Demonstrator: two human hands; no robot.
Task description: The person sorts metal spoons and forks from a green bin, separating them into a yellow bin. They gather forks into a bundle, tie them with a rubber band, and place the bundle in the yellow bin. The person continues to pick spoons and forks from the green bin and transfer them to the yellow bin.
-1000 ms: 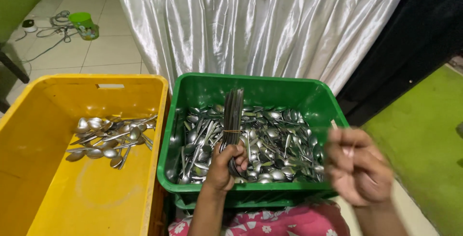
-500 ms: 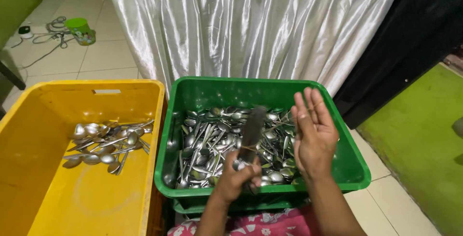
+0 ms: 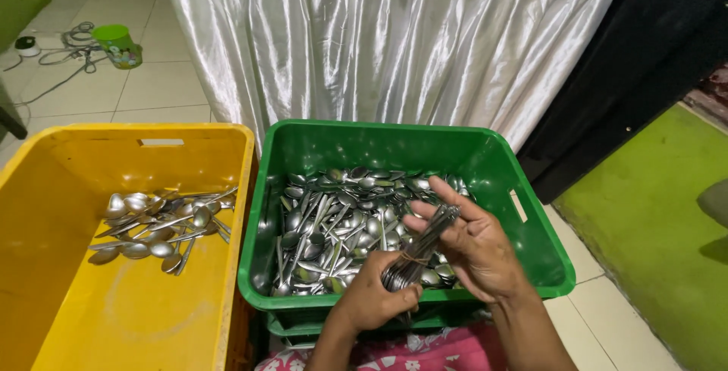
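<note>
Left hand [image 3: 371, 299] fingers clamped round the bowl end of a spoon bundle [image 3: 419, 248]; right hand [image 3: 472, 246] fingers curled loosely about its upper handles. Slim, shiny steel spoons, stacked tight, tied by a thin band. Long axis slanting up and to the right, handles uppermost, above the green crate [image 3: 531, 246]. Below, loose spoons [image 3: 334, 223], smooth and glinting. Alongside, a yellow crate [image 3: 45, 189] with fewer spoons [image 3: 155, 227]. Beyond, pleated white satin cloth [image 3: 379, 45].

Your hands hold a bundle of spoons [image 3: 419, 248] of shiny polished metal; the green crate [image 3: 394, 143] and yellow crate [image 3: 91, 151] are smooth glossy plastic; the white cloth [image 3: 379, 45] looks satiny.
</note>
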